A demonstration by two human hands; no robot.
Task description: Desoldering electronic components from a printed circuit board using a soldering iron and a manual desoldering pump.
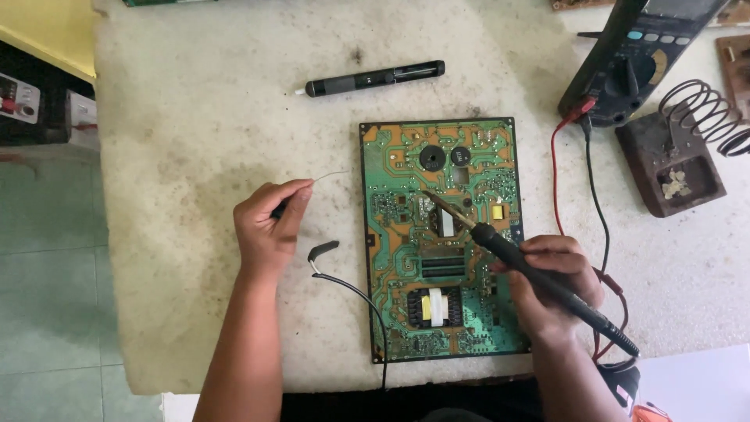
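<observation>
Head view: the right hand point(551, 270) has its fingers closed around one soldering iron point(539, 273), its tip resting on the one circuit board point(441, 234) just ahead of those fingers. The left hand point(269, 223) pinches one thin solder wire point(328, 176), which juts past its fingertips, left of the board. One black cable point(351, 289) lies beside that hand. Beyond both hands on the counter point(195, 117) lie one desoldering pump point(375, 78), one multimeter point(637, 62) with two leads point(574, 180), and one iron stand point(676, 164).
</observation>
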